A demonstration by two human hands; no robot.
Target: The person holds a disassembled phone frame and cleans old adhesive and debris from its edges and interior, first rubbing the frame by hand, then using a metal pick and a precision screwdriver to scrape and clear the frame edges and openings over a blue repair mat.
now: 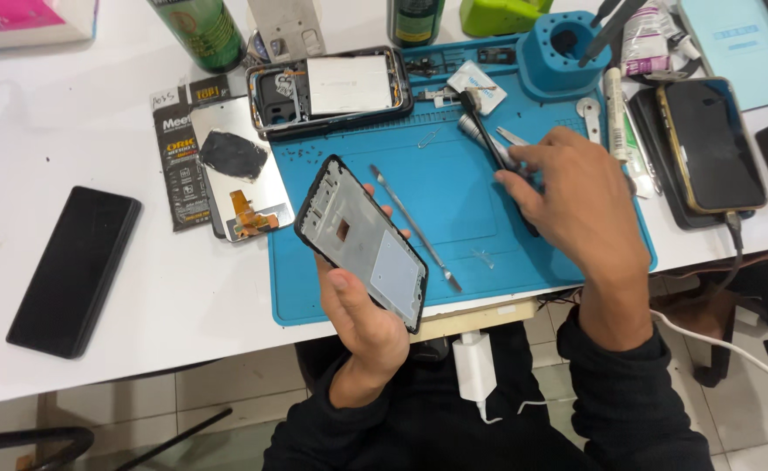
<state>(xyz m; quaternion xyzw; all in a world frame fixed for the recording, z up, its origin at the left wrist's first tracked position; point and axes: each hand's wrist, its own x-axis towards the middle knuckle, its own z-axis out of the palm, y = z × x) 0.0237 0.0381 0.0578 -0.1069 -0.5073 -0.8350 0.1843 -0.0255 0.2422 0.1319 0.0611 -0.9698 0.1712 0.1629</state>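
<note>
My left hand (362, 314) holds a black phone frame (362, 240) tilted over the front edge of the blue work mat (462, 209), thumb on its inner metal side. My right hand (576, 196) rests on the mat's right part, fingers closed around a black brush-like tool (487, 131) that points up and left. A thin metal pry tool (414, 227) lies on the mat between the hands. An opened phone body (331, 92) sits at the mat's top left corner.
A loose screen panel (240, 166) and dark packets lie left of the mat. A black phone (74, 270) lies at far left. Another phone (711, 144) charges at right. Bottles, a blue tool holder (563, 57) and tubes stand along the back.
</note>
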